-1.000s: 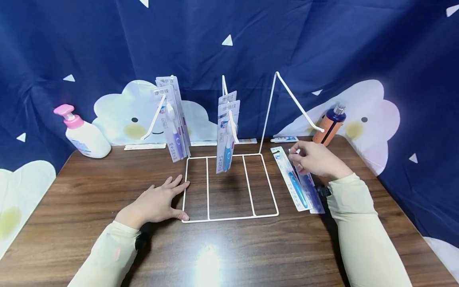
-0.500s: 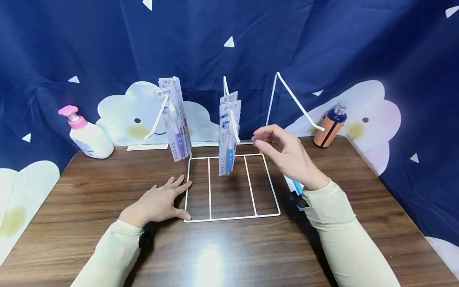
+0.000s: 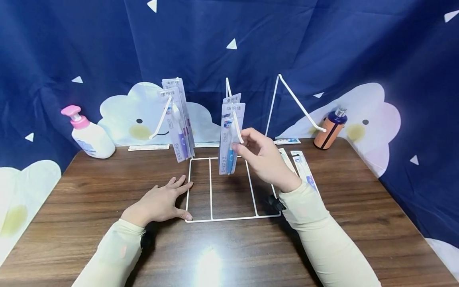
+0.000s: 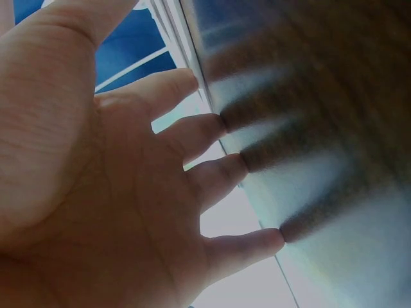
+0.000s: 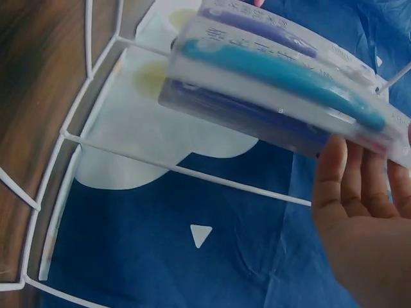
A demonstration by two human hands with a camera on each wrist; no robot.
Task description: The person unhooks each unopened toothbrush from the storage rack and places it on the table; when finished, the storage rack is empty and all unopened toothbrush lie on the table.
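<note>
White wire rack (image 3: 233, 187) sits mid-surface (image 3: 89, 207), three pegs up. Right hand (image 3: 263, 159) was over the two loose packs (image 3: 303, 169) at the right a second ago; now it's up at the middle peg (image 3: 237, 127), fingers (image 3: 247, 137) curled and touching the front blue toothbrush pack (image 3: 229, 139) hanging there. No pack came along with it, both loose ones lie flat right of the rack. So my read: it's straightening or reseating the hung packs, not hanging a new one yet.

Right wrist view: fingertips (image 5: 347, 186) against the pack (image 5: 282, 83) edge, blue brush and a purple one stacked behind it. Whether it's a real pinch or just contact, can't tell for sure; looks like light contact with curl.

Left hand (image 3: 161, 203) hasn't moved: flat, fingers spread, pressing the surface at the rack's left front corner, thumb on the wire. Left wrist view confirms straight fingers (image 4: 212, 179) on wood, holding nothing.

Left peg (image 3: 161, 119) carries purple packs (image 3: 179, 119). Right peg (image 3: 301, 107) bare. Pump bottle (image 3: 87, 133) back left, orange bottle (image 3: 328, 129) back right.
</note>
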